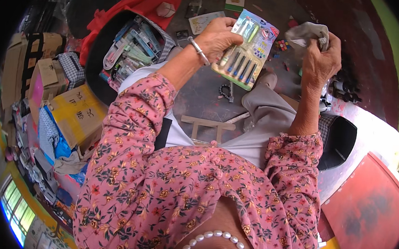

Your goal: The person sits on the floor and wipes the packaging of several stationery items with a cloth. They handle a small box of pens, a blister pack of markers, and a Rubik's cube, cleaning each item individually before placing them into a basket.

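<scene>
Beside the person's left leg, a dark bin (pixel 94 69) holds packaged goods; near it, a yellow-taped carton (pixel 79 110) bears dark handwritten characters. Over the floor (pixel 205 108), ahead of the person, a blister pack (pixel 250 51) tilts, with pastel card, clear plastic front, greenish pen-like piece and a row of slim dark-blue tubes; its colourful printing is too small to read. The left hand (pixel 217 38) grips its left edge, thumb in front. The right hand (pixel 322 61), fingers nearly closed, pinches a crumpled grey cloth (pixel 305 33).
</scene>
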Available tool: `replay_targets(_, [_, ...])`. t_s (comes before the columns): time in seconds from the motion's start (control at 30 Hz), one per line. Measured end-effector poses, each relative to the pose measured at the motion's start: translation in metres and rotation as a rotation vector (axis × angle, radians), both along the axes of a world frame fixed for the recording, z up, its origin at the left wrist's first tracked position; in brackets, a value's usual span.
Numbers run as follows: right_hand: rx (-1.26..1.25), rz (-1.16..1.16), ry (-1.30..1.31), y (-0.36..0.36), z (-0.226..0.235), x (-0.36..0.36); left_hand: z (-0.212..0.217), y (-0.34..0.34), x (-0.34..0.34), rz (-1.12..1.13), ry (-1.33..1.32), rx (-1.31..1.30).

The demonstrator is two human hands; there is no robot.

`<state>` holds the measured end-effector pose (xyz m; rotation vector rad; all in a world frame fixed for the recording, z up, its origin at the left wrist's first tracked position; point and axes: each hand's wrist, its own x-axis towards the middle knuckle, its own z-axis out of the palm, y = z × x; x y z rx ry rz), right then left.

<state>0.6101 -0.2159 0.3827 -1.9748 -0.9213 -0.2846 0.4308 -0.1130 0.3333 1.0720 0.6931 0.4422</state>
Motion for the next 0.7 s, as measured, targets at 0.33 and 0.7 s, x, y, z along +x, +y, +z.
replay_targets(0.33, [-0.363, 0.301, 0.23, 0.014, -0.026, -0.035, -0.007, -0.003, 0.01, -0.101, -0.139, 0.092])
replay_targets(0.7, [-0.399, 0.362, 0.061, 0.012, -0.015, -0.049, -0.006, -0.009, 0.009, -0.071, -0.163, 0.095])
